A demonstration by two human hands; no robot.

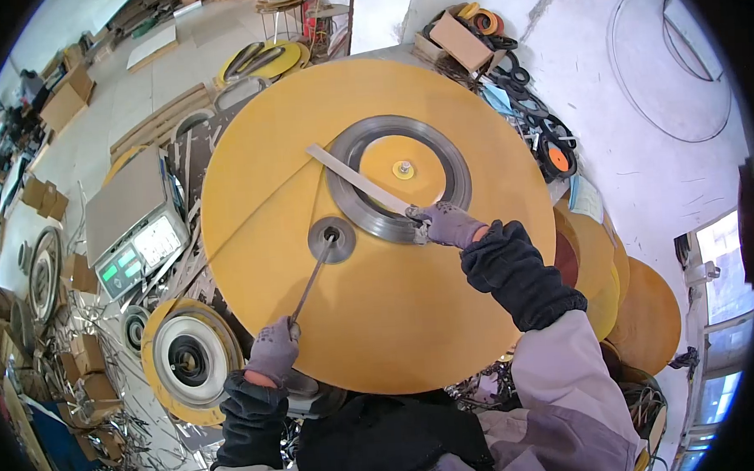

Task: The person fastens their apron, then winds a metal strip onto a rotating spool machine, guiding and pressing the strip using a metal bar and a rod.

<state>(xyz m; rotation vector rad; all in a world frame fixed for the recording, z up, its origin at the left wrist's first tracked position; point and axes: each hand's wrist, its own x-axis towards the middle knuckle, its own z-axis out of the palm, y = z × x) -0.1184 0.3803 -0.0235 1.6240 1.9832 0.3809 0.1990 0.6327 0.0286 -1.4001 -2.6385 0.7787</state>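
Observation:
In the head view, a large round yellow turntable (258, 156) fills the middle. A wide coil of metal strip (354, 207) lies on it around the centre hub (403, 169). My gloved right hand (449, 224) is closed on one end of a flat pale bar (357, 178), which lies across that coil. Nearer me sits a small coil of metal strip (342, 247), and a thin strip runs from it up toward the bar's far end. My gloved left hand (274, 350) grips a thin metal rod (313, 280), whose tip is in the small coil's centre.
A digital scale (128, 206) stands left of the turntable. Below it is a yellow disc with a white ring (163, 357). Several yellow discs (645, 315) lean at the right, by the white wall. A box of tape rolls (461, 43) stands behind. Metal scraps litter the lower left floor.

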